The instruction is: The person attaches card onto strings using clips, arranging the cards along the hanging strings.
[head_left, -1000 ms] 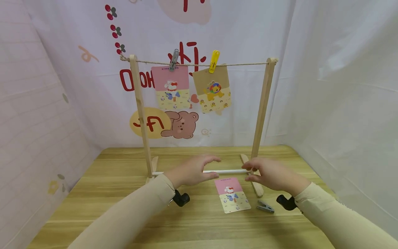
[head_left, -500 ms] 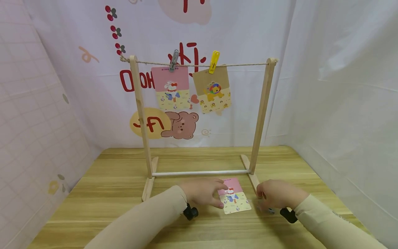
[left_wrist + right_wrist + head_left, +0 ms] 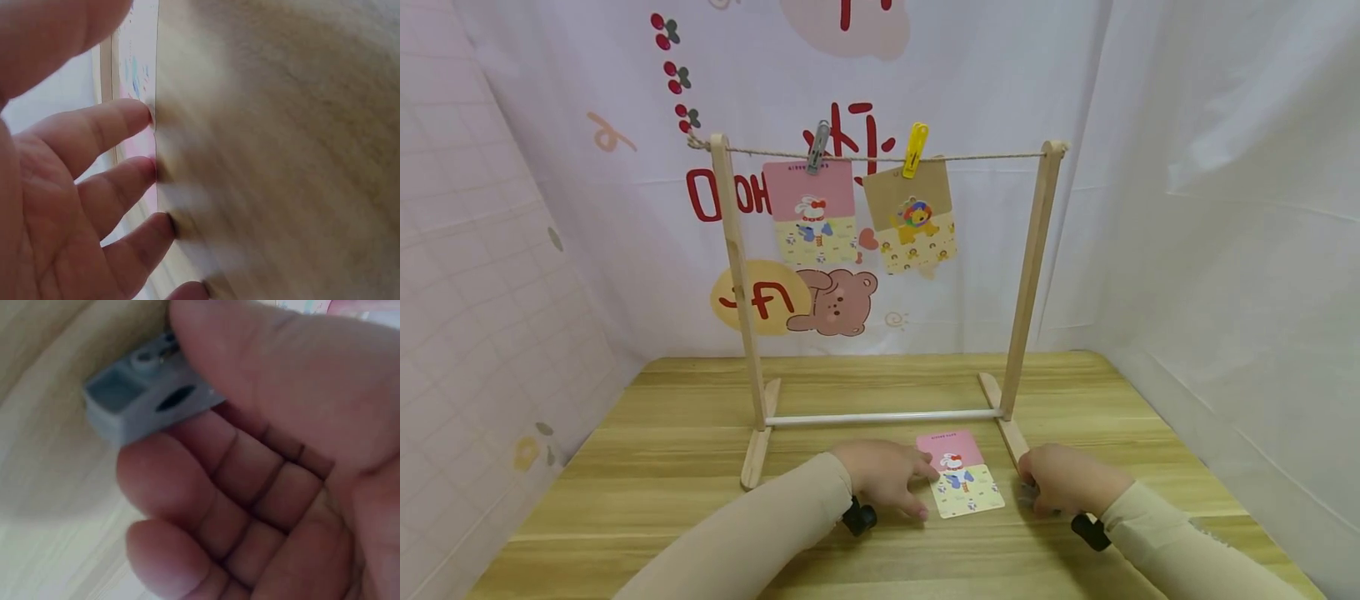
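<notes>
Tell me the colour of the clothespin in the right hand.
Grey: the clothespin held in the right hand shows best in the right wrist view.

Lower rabbit card [image 3: 966, 492] on surface [image 3: 647, 500], before rack [image 3: 1031, 283], between left grip [image 3: 883, 477] and right grip [image 3: 1073, 478]; clothespin [image 3: 140, 390] in latter. Upper rabbit card [image 3: 816, 221] left of lion card [image 3: 913, 221].

White printed cloth [image 3: 985, 275] hangs behind a pale wooden table [image 3: 647, 467].

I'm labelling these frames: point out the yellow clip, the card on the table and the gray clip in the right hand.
Yellow clip [image 3: 915, 150], head view: body's middle.
Flat card [image 3: 961, 477], head view: printed middle.
Held gray clip [image 3: 150, 395], right wrist view: visible body's middle.
</notes>
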Demonstrator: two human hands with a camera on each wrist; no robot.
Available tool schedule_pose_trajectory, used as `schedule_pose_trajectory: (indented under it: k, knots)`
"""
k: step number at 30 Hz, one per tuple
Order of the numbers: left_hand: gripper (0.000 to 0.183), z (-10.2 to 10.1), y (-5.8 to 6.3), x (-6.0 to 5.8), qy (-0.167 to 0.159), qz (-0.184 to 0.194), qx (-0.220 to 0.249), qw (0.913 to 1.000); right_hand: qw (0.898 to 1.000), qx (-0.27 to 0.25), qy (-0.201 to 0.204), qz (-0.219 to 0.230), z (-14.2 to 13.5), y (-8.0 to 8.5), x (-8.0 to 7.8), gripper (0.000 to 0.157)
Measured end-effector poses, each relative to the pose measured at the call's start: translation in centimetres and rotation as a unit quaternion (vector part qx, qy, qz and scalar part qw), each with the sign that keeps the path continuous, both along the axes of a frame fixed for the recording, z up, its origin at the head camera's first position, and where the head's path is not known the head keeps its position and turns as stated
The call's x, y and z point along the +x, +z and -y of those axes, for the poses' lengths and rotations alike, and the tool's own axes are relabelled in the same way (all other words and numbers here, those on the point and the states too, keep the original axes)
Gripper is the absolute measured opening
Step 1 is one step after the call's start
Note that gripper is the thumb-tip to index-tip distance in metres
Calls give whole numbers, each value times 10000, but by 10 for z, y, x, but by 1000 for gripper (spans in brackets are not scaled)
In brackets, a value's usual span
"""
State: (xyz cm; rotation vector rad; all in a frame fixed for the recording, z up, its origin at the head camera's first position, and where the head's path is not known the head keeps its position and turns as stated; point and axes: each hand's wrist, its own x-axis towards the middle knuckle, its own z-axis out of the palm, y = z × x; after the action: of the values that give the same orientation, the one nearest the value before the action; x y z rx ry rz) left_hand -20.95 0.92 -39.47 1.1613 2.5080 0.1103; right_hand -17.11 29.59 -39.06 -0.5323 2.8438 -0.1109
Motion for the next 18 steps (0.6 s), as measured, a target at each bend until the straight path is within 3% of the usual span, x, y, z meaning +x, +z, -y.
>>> schedule_pose_trajectory:
  k: [8,18]
  knots:
    - [58,5,-1,0,-7,6,94,10000,9993,70,93,-352,4,-2,0,32]
    - [35,20,3,4,-85,-9,234,9997,9991,81,72,-406,6,0,4,33]
